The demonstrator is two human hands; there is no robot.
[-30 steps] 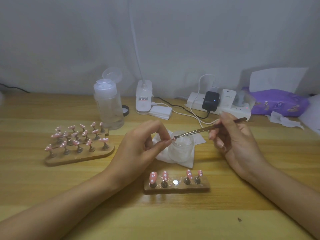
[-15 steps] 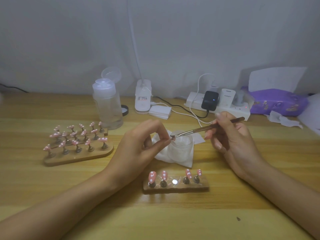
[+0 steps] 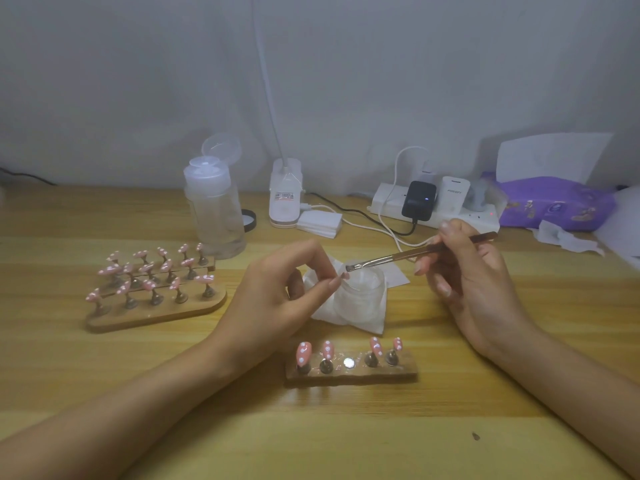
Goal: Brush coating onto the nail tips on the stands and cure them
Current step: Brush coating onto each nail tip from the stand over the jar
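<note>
My right hand [image 3: 467, 278] grips a thin brush [image 3: 408, 253], and its bristle end sits at the rim of a small frosted jar [image 3: 365, 289] on a white wipe. My left hand [image 3: 277, 299] pinches a small pink nail tip [image 3: 344, 276] between thumb and forefinger, right at the brush end. In front of the jar lies a short wooden stand [image 3: 351, 372] with several pink dotted nail tips and one bare magnet spot. A larger wooden stand [image 3: 156, 306] at the left carries several more pink tips.
Behind the stands are a clear pump bottle [image 3: 214, 209] with its lid flipped up, a white lamp base [image 3: 284, 194], a pad stack [image 3: 320, 221], a power strip [image 3: 433, 209] with chargers and cables, and a purple wipes pack [image 3: 554, 202].
The brush tip has shifted a little left toward the nail tip in my left hand. Both hands stay almost in place.
</note>
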